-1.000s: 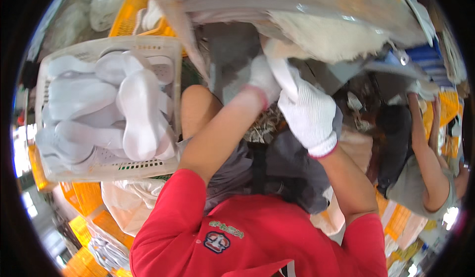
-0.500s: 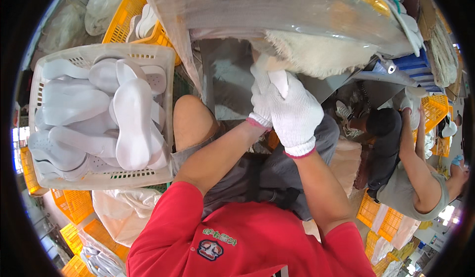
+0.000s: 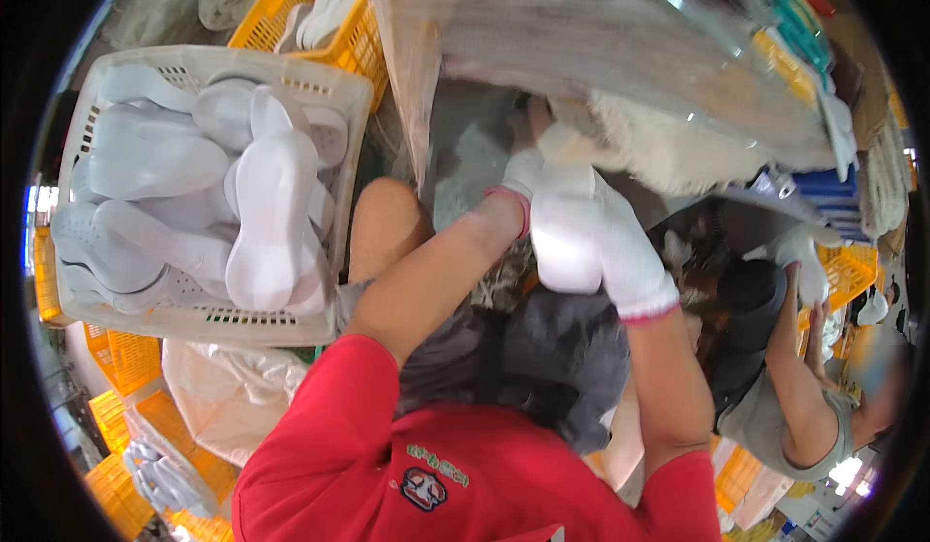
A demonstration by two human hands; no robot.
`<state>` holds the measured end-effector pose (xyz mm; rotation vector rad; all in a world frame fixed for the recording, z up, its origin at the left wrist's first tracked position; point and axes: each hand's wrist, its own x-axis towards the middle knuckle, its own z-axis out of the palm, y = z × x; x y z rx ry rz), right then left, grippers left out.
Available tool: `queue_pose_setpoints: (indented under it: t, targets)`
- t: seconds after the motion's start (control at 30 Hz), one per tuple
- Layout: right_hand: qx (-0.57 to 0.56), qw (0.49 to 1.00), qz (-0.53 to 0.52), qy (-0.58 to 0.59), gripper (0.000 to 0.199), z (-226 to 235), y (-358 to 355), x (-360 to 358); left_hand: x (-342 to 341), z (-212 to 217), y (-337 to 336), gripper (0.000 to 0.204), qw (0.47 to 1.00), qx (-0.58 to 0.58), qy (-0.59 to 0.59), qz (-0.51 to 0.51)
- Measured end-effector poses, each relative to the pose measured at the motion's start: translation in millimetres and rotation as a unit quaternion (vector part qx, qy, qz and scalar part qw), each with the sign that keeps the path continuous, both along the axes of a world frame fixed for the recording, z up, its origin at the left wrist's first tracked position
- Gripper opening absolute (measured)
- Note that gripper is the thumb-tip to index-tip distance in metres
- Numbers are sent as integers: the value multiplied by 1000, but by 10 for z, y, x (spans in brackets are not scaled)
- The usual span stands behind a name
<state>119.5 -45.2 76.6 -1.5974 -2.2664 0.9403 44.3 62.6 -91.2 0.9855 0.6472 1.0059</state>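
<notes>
A white shoe sole (image 3: 566,249) stands tilted between my gloved hands, in front of the fluffy cream edge of a buffing wheel (image 3: 668,152). My right hand (image 3: 625,247), in a white knit glove, is closed round its right side. At its far left side is my left hand (image 3: 524,171), gloved too and closed against the sole; its fingers are mostly hidden and blurred. Where the sole's far end meets the wheel is too smeared to tell contact. To my left, a white plastic basket (image 3: 208,327) is heaped with similar white soles (image 3: 271,213).
Clear plastic sheeting (image 3: 581,29) hangs over the wheel. A yellow crate (image 3: 366,43) with white soles stands at the far left. A co-worker (image 3: 799,387) sits close on my right. Beside my left elbow lies a pale sack (image 3: 228,387); blue crates (image 3: 823,193) are at the far right.
My right hand has swung right and toward me, exposing more of the sole. My left hand stays at its far side. The view has shifted slightly.
</notes>
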Motion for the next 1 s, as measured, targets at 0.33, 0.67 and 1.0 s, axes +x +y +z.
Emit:
queue_pose_setpoints:
  t: [0.33,0.67,1.0]
  targets:
    - [153,936,-315,-29,67,-79,-706,-263,4,-104,-149,48,982,-124,-136,-38]
    - [162,909,-382,-36,47,-181,-85,-114,-65,-198,-352,71,968,-162,-184,46]
    - [163,943,-235,-174,37,-165,-663,-238,206,-537,-281,36,972,-221,-72,-42]
